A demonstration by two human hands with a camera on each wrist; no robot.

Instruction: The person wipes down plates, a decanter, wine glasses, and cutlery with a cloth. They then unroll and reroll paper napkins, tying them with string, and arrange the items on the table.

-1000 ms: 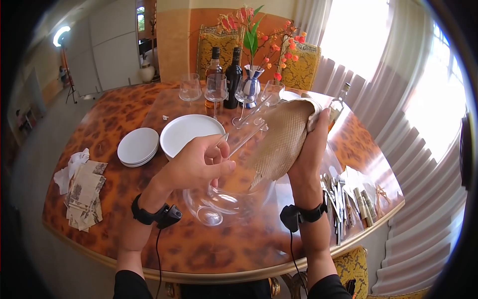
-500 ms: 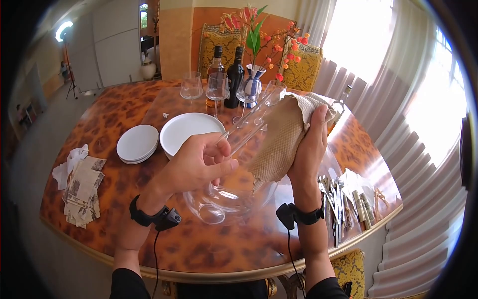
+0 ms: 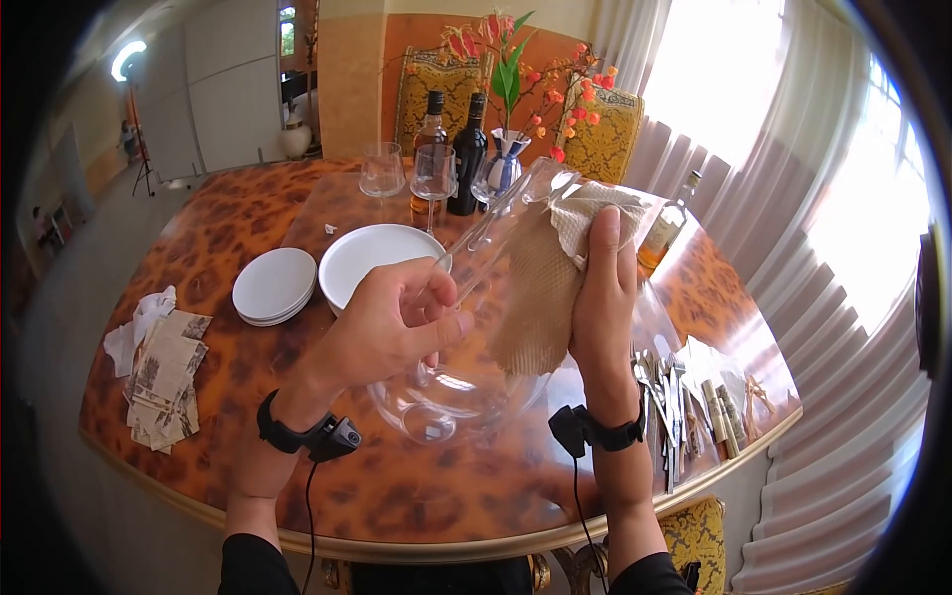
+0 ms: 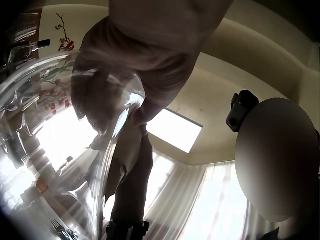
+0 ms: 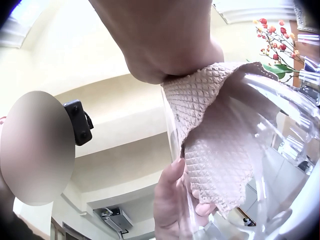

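A large clear glass decanter [image 3: 436,397] is held tilted over the table, its rounded body low and its neck slanting up to the right. My left hand [image 3: 397,322] grips it from the left with curled fingers. In the left wrist view its curved glass [image 4: 35,115] fills the left side. My right hand [image 3: 603,307] holds a beige quilted cloth [image 3: 540,297] against the right side of the glass, thumb up on the folded top. The right wrist view shows the cloth [image 5: 215,160] draped along the glass, with left-hand fingers [image 5: 170,200] below.
White plates [image 3: 276,288] and several stemmed glasses [image 3: 433,174] stand behind the hands, with bottles [image 3: 466,159] and a flower vase [image 3: 506,164] farther back. Patterned napkins [image 3: 169,382] lie left. Cutlery [image 3: 669,412] lies right, and another bottle [image 3: 666,228] stands beyond the right hand.
My right hand and the cloth have shifted left along the glass, and the cloth's top has folded over differently. The left hand keeps its grip on the decanter.
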